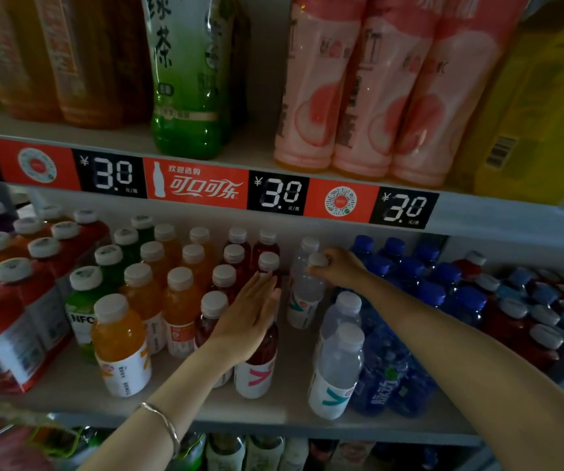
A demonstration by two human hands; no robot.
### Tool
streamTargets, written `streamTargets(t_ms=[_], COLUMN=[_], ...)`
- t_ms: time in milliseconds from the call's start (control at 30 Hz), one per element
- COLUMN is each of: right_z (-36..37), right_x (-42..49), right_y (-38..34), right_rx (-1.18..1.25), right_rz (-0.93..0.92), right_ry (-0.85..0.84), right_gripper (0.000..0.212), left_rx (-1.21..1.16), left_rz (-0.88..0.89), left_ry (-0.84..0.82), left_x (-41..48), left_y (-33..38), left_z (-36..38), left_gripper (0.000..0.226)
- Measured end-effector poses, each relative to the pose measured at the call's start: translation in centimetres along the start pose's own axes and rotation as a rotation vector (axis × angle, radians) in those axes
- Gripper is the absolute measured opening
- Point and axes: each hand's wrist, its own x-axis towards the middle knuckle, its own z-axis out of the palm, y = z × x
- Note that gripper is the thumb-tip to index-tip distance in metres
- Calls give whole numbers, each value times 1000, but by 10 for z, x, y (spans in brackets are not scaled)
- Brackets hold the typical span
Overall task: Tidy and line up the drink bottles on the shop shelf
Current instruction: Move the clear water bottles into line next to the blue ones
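Her right hand [336, 266] pinched the clear bottle's cap [318, 260]; a tug could topple it. Left hand [250, 314], fingers spread, steadied the red bottle [260, 362].

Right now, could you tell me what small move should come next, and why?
Probably draw the clear bottle forward: the right hand grips its cap, and a gap separates it from the two clear bottles at the front. The left hand lies flat against the red bottle.

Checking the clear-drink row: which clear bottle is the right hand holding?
The right hand grips the second-from-back clear bottle by its cap; the front two stand untouched.
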Motion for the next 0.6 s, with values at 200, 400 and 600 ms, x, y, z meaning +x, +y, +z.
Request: streamTargets(t_ms=[200,400,600], right_z=[12,14,14], right_x=[11,14,9], right_y=[0,-3,-3], right_rx=[41,62,71], right_rz=[30,32,32], right_ry=[-27,-68,-4], right_gripper=[27,33,19], left_rx=[-6,-5,-14], left_rz=[-7,-12,-19], left_ry=[-5,-6,6], left_x=[1,0,-1], left_y=[1,2,4], left_z=[1,0,-1], left_gripper=[53,54,55])
